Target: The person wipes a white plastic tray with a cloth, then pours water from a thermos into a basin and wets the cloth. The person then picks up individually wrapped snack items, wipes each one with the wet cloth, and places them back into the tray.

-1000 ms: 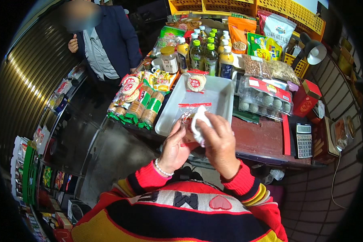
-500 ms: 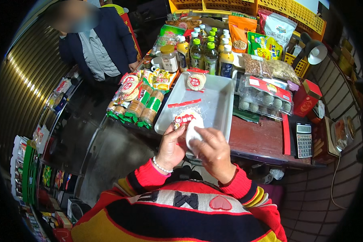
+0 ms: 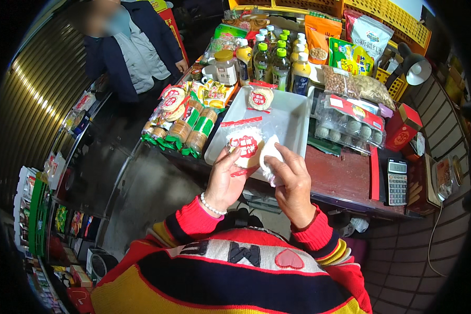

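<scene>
A cramped stall counter of dark red wood crosses the centre of the frame, with a ribbed metal shutter curving down the left edge. Nearest, at lower centre, the left hand curls its fingers around a round flat cake in a clear wrapper bearing a red circular label, gripping it from below. Just beside it, the right hand pinches a crumpled piece of white plastic film between thumb and fingers, touching the cake's edge. Both are held over the near rim of a shallow white rectangular tray. At the tray's far end lies a second wrapped cake with a red band. Left of the tray, stacked biscuit rolls in green and red sleeves lie side by side. To the right sit a clear egg carton and a grey calculator. Farther back stand green-capped bottles, glossy snack bags, and yellow crates along the top. A person in a dark jacket stands at upper left.
</scene>
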Motion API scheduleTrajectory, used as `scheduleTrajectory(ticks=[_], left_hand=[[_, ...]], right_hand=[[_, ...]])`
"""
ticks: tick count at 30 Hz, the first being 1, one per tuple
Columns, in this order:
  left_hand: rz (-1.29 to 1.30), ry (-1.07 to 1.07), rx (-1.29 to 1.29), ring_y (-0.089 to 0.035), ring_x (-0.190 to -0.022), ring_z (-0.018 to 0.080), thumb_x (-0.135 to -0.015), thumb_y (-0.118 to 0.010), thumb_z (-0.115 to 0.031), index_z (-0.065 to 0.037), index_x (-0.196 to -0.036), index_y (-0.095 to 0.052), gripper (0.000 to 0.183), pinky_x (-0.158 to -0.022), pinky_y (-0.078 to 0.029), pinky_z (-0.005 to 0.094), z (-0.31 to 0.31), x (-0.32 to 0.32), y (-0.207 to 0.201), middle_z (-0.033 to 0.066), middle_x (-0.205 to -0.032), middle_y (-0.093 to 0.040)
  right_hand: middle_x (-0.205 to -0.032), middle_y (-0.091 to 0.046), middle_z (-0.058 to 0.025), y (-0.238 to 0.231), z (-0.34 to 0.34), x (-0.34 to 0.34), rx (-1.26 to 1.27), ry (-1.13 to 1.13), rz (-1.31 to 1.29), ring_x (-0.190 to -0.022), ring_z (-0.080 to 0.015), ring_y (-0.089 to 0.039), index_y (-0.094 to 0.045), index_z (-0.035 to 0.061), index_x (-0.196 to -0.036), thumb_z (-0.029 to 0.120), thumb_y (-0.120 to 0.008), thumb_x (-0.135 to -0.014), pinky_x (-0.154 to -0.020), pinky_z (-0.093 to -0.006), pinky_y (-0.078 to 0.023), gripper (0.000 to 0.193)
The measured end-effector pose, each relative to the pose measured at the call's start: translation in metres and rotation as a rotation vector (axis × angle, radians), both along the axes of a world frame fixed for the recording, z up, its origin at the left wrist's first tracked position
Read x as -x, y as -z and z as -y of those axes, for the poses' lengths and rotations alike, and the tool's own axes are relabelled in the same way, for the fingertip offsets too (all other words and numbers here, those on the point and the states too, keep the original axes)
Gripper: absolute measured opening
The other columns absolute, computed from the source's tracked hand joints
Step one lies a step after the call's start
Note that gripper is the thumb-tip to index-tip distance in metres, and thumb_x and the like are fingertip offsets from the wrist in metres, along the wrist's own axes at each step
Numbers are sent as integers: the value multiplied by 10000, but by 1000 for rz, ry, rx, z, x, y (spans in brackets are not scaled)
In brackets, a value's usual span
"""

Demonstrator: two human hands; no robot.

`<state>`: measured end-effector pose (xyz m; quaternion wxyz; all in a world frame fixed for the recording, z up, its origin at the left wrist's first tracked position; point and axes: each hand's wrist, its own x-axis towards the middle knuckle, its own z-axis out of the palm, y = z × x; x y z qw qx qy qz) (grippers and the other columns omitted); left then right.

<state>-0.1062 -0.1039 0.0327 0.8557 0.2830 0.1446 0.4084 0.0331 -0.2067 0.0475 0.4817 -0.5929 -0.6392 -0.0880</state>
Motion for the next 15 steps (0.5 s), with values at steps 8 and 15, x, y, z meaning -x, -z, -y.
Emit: scheduleTrajectory(ticks=[8,15], left_hand=[[1,1,-14,-587,-1169,225,-1009,-511,-184,-73,-1279,-532,293,-1005,-456,402,-5,-1,4,95,-1254,-612],[9,21,-6,-582,-1192,261,-995,-522,-209,-97,-1274,-558,303,-1029,-441,495,-9,8,2,92,-1265,-621]], right_hand=[[-1228,-625,-128,16,-2,13,-7,-81,221,-1069,-323,-599,-686,77,-1029,75,-718,-665,-841,-418,-508,365],[-1237,-620,-160,18,9,-14,33,38,-191,-1034,-336,-613,-676,43,-1093,-147,-639,-667,-841,-392,-530,468]])
